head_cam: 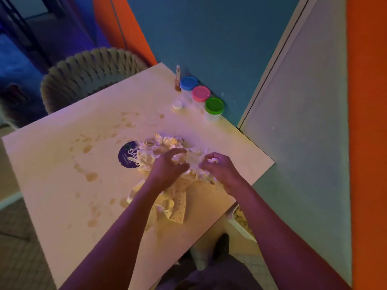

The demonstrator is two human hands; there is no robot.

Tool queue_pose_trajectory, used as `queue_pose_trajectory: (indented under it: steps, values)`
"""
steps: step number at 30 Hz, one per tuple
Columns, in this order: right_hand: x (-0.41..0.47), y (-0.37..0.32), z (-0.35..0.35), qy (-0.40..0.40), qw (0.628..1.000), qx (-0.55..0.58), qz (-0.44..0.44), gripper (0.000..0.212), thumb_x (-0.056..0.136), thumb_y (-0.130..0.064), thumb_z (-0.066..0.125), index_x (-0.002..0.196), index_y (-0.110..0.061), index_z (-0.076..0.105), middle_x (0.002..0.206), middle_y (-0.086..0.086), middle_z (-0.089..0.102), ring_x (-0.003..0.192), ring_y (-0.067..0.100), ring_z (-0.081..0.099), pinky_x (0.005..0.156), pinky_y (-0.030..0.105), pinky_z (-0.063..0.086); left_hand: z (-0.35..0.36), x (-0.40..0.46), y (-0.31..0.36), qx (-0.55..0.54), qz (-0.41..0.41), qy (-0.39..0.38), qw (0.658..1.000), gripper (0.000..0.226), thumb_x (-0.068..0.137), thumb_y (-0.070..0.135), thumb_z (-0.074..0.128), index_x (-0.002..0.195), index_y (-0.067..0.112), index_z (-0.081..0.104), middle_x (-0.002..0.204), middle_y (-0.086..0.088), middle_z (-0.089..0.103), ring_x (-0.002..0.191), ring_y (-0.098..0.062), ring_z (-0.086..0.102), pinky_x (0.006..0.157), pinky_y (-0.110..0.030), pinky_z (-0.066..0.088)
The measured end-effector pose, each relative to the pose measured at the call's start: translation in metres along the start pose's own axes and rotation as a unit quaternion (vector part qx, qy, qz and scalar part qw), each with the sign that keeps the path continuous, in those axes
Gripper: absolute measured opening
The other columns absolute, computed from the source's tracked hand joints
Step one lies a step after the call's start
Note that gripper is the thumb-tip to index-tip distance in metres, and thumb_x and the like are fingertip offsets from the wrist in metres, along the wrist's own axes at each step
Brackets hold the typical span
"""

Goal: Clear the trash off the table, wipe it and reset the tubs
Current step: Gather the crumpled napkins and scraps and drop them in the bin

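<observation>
The left hand (pixel 167 166) and right hand (pixel 217 167) curl their fingers into a heap of crumpled paper trash (pixel 167 146) at the middle of the table (pixel 52 164). It looks light, soft and crushable, best gathered from its edges into one bundle. Three lidded tubs (pixel 201 93) stand at the table's far edge, stains (pixel 91 176) left of the heap.

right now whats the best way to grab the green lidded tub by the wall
Grip the green-lidded tub round its clear body just under the lid, coming from the open table side. It stands upright at the near end of the row, with the pink-lidded tub close behind and the wall beside it; the overhanging lid should stop slipping.
</observation>
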State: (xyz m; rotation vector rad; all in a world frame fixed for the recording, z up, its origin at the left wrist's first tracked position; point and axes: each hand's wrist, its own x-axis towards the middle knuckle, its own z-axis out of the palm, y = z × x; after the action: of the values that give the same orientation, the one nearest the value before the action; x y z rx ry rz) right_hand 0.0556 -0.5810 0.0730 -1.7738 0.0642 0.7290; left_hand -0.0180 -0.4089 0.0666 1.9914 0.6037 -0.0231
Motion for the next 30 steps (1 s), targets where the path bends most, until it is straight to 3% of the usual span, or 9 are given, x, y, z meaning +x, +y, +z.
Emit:
queue_pose_trajectory:
  steps: [2, 4, 6, 11, 14, 16, 19, 24, 30]
  values:
    - [-0.004, 0.001, -0.001, -0.014, 1.0, 0.019, 0.002, 0.016, 0.079, -0.01, 0.078, 0.08, -0.019, 0.064, 0.082, 0.009, 0.064, 0.058, 0.017, 0.052, 0.047, 0.022, 0.039, 0.01, -0.002, -0.001, 0.077, 0.006, -0.038, 0.996, 0.037, 0.084, 0.024, 0.076, 0.119, 0.031, 0.069, 0.066, 0.0, 0.065, 0.051, 0.001, 0.053, 0.062, -0.02, 0.044]
    - [-0.006, 0.001, 0.0, -0.021, 1.0, 0.023, -0.002, 0.017, 0.079, -0.009, 0.077, 0.079, -0.02, 0.064, 0.079, 0.008, 0.063, 0.056, 0.017, 0.051, 0.046, 0.022, 0.038, 0.017, -0.005, -0.003, 0.129, 0.006, -0.056, 0.99, 0.037, 0.086, 0.027, 0.073, 0.124, 0.029, 0.07, 0.096, -0.003, 0.075, 0.084, -0.012, 0.068, 0.08, -0.026, 0.05]
    - [-0.008, 0.001, -0.001, -0.024, 0.999, 0.025, -0.005, 0.017, 0.078, -0.008, 0.075, 0.077, -0.021, 0.064, 0.077, 0.006, 0.06, 0.054, 0.016, 0.049, 0.048, 0.023, 0.038, 0.022, -0.009, -0.006, 0.158, 0.011, -0.063, 0.985, 0.028, 0.086, 0.03, 0.072, 0.115, 0.026, 0.074, 0.105, -0.005, 0.075, 0.101, -0.026, 0.068, 0.084, -0.031, 0.051]
    - [-0.007, 0.003, -0.002, -0.013, 1.0, 0.016, -0.012, 0.019, 0.08, -0.007, 0.068, 0.074, -0.023, 0.061, 0.079, 0.004, 0.061, 0.055, 0.014, 0.047, 0.054, 0.026, 0.037, 0.015, -0.013, -0.008, 0.171, 0.023, -0.026, 0.985, 0.037, 0.082, 0.055, 0.056, 0.097, 0.026, 0.074, 0.09, 0.0, 0.074, 0.089, -0.026, 0.068, 0.076, -0.036, 0.054]
    - [-0.007, 0.0, -0.003, -0.014, 0.999, 0.031, -0.013, 0.017, 0.083, -0.004, 0.063, 0.079, -0.02, 0.061, 0.077, 0.002, 0.061, 0.06, 0.012, 0.049, 0.054, 0.023, 0.037, 0.008, -0.015, -0.005, 0.144, 0.028, -0.017, 0.989, 0.02, 0.089, 0.039, 0.069, 0.082, 0.021, 0.067, 0.076, 0.0, 0.065, 0.08, -0.028, 0.063, 0.07, -0.035, 0.049]
    - [-0.005, 0.001, -0.002, -0.018, 0.999, 0.049, -0.006, 0.017, 0.082, -0.003, 0.062, 0.078, -0.02, 0.061, 0.073, 0.001, 0.06, 0.06, 0.015, 0.049, 0.057, 0.027, 0.037, 0.003, -0.015, -0.007, 0.138, 0.033, -0.014, 0.99, 0.026, 0.088, 0.038, 0.072, 0.072, 0.024, 0.058, 0.069, 0.005, 0.059, 0.073, -0.025, 0.059, 0.066, -0.034, 0.045]
    - [-0.001, 0.003, 0.003, -0.022, 0.997, 0.071, 0.0, 0.019, 0.082, -0.004, 0.064, 0.076, -0.021, 0.061, 0.073, 0.002, 0.062, 0.062, 0.019, 0.05, 0.06, 0.031, 0.037, -0.003, -0.016, -0.011, 0.104, 0.035, 0.003, 0.994, 0.023, 0.088, 0.038, 0.074, 0.079, 0.018, 0.067, 0.077, 0.002, 0.065, 0.076, -0.021, 0.061, 0.071, -0.034, 0.048]
    - [0.003, 0.003, 0.013, -0.006, 0.997, 0.081, -0.015, 0.023, 0.086, -0.002, 0.066, 0.075, -0.022, 0.065, 0.08, 0.0, 0.068, 0.074, 0.018, 0.065, 0.056, 0.022, 0.042, -0.007, -0.018, -0.003, -0.042, 0.047, -0.016, 0.998, 0.017, 0.084, 0.035, 0.074, 0.094, 0.022, 0.078, 0.085, 0.004, 0.075, 0.075, -0.007, 0.066, 0.071, -0.03, 0.051]
    - [0.003, -0.008, 0.02, -0.038, 0.985, 0.167, 0.04, 0.014, 0.088, -0.004, 0.061, 0.084, -0.015, 0.071, 0.073, 0.012, 0.062, 0.05, 0.02, 0.054, 0.046, 0.024, 0.041, 0.011, -0.024, 0.018, -0.122, 0.091, -0.028, 0.988, 0.014, 0.08, 0.027, 0.073, 0.09, 0.018, 0.073, 0.085, 0.002, 0.074, 0.077, -0.015, 0.068, 0.072, -0.03, 0.052]
